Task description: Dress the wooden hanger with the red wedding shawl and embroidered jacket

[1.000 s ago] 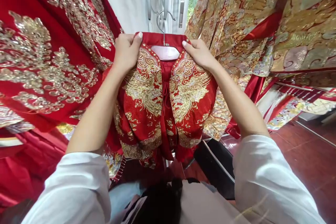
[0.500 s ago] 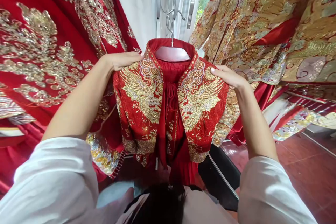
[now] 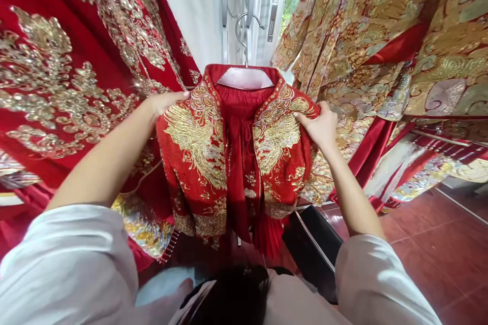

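**Q:** What hangs at the centre?

**A:** A short red jacket with gold and silver embroidery (image 3: 198, 152), hung on a pale pink hanger with a steel hook (image 3: 246, 78). It is straight ahead of me, between the long red gowns with gold embroidery (image 3: 57, 86) on my left and the gold brocade robes (image 3: 381, 35) on my right.

**Q:** How does it look?

**A:** There are two front panels, each filled by a large gold feathered motif and edged with beaded trim. They part down the middle and show plain red cloth and a knotted red cord. The collar stands up around the hanger, and the gold-banded hems hang level.

**Q:** And your hands?

**A:** They are apart, one at each shoulder. My left hand (image 3: 165, 101) has its thumb over the front of the left shoulder, with the fingers hidden behind the cloth. My right hand (image 3: 322, 124) is closed on a pinch of the right shoulder, bunching the fabric there.

**Q:** What is below?

**A:** A red tiled floor (image 3: 438, 244) and a black case (image 3: 312, 233).
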Demonstrator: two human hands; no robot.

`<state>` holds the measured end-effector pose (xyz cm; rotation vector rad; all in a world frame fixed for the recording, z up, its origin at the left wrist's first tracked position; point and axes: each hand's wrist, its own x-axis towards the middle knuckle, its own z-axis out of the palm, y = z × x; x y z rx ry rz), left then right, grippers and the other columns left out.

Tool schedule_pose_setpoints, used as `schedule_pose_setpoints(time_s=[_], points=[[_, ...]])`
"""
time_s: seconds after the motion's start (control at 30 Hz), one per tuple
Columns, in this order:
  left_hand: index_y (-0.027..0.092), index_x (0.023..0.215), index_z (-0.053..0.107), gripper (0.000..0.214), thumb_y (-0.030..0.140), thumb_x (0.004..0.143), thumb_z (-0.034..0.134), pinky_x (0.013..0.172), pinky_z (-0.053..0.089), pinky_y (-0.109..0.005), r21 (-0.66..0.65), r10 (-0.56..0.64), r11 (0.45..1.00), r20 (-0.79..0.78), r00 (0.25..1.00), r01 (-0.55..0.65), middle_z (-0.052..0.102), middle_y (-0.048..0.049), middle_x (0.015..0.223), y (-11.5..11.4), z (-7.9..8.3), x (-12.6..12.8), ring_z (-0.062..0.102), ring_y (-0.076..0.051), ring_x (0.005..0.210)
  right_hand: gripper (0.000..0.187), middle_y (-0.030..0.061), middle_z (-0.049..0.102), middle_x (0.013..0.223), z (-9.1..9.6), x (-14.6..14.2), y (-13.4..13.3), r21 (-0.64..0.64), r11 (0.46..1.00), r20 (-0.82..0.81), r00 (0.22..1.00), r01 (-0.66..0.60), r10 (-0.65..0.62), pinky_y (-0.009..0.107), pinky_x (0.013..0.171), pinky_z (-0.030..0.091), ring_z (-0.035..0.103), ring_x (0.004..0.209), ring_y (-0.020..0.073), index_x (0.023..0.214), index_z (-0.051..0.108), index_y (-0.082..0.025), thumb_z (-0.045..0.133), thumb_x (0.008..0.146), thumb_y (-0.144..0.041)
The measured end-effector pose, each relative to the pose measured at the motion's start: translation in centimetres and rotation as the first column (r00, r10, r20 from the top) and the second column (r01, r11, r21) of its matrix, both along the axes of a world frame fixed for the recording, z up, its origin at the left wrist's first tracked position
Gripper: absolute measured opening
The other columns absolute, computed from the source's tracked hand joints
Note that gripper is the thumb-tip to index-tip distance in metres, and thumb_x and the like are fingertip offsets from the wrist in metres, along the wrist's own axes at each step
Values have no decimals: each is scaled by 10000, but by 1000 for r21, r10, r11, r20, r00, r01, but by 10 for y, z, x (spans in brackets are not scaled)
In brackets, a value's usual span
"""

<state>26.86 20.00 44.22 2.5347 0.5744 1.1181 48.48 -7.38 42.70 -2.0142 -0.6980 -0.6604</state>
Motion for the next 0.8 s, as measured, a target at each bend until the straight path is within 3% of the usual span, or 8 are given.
schedule_pose_setpoints(time_s=[0.07,0.13,0.2,0.23,0.3,0.43,0.67,0.8], points=[[-41,1126,538,637,524,931,319,978,391,-499,-8,-11,1000,-12,1000,11,671,-130,996,1,0,-1,515,-180,1085,609,108,657,955,-4,10,-12,6,970,-66,968,-244,243,455,864,471,613,888,260,1022,617,-157,691,602,-592],[-32,1139,539,621,519,928,345,978,394,-484,-9,-16,1000,-17,1000,16,672,-121,999,7,4,-2,512,-177,1066,617,80,651,1053,-9,24,-26,59,854,-168,838,-517,519,435,899,472,618,941,233,1077,603,-192,676,615,-595],[-16,1127,557,579,493,928,367,961,418,-452,-18,-63,998,-48,997,62,675,-109,992,16,8,-4,528,-166,1015,618,67,635,1129,-16,33,-33,153,769,-207,740,-621,640,426,931,466,614,993,217,1139,577,-220,662,642,-578],[-1,1113,574,544,474,923,388,947,434,-432,-24,-104,994,-73,992,103,677,-101,987,18,8,-5,541,-161,980,611,68,630,1145,-21,34,-33,191,775,-188,753,-602,631,424,940,463,610,1008,215,1155,567,-224,662,654,-561],[43,1104,601,472,440,902,449,938,446,-415,-10,-106,994,-89,990,105,674,-94,1002,18,5,-6,568,-178,950,582,82,620,1155,-31,26,-25,236,847,-100,855,-477,510,427,956,453,596,1032,219,1164,556,-217,659,682,-528],[132,1259,520,492,439,876,504,1059,341,-473,88,209,972,104,972,-218,577,-142,1208,-9,-17,-4,494,-305,1175,519,110,587,1153,-48,-3,0,305,928,78,977,-212,198,440,989,425,566,1076,226,1190,507,-186,565,773,-489],[-29,1421,229,713,417,908,443,1160,78,-558,144,291,938,174,941,-316,277,-234,1473,-35,-39,18,188,-342,1393,524,145,514,1247,-52,-25,5,336,942,129,992,-30,-15,476,1022,388,507,1179,253,1278,424,-173,493,837,-446],[41,1476,137,938,566,811,540,1134,-37,-599,118,250,956,157,956,-269,65,-228,1542,-55,-75,24,-38,-377,1429,752,229,299,1444,-78,-64,18,272,948,247,940,168,-237,624,1082,196,239,1391,330,1431,202,-132,505,830,-469]])
